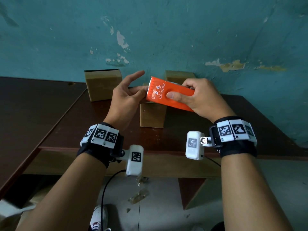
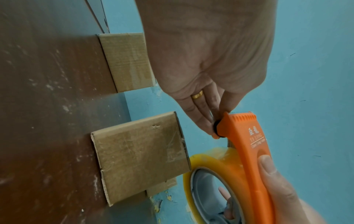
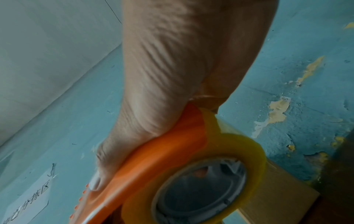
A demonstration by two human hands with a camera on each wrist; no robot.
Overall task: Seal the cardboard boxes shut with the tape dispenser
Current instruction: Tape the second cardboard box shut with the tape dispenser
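My right hand (image 1: 180,91) grips the orange tape dispenser (image 1: 168,95) in the air above the table, thumb on its flat side. Underneath hangs its yellowish tape roll (image 2: 208,169), also visible as the tape roll (image 3: 239,145) in the right wrist view. My left hand (image 1: 143,92) meets the dispenser's toothed front end. There its thumb and fingers (image 2: 203,119) pinch by the black roller, index finger held out straight. Whether tape lies between them I cannot tell. Three cardboard boxes stand on the table: one at back left (image 1: 102,85), one in the middle (image 1: 151,115) below the dispenser, one at the back right (image 1: 179,76).
The dark brown wooden table (image 1: 75,130) stands against a peeling teal wall (image 1: 150,39). A second table surface (image 1: 30,100) joins it on the left. Crumpled tape scraps (image 1: 138,195) and a white shoe (image 1: 99,217) are on the floor below the front edge.
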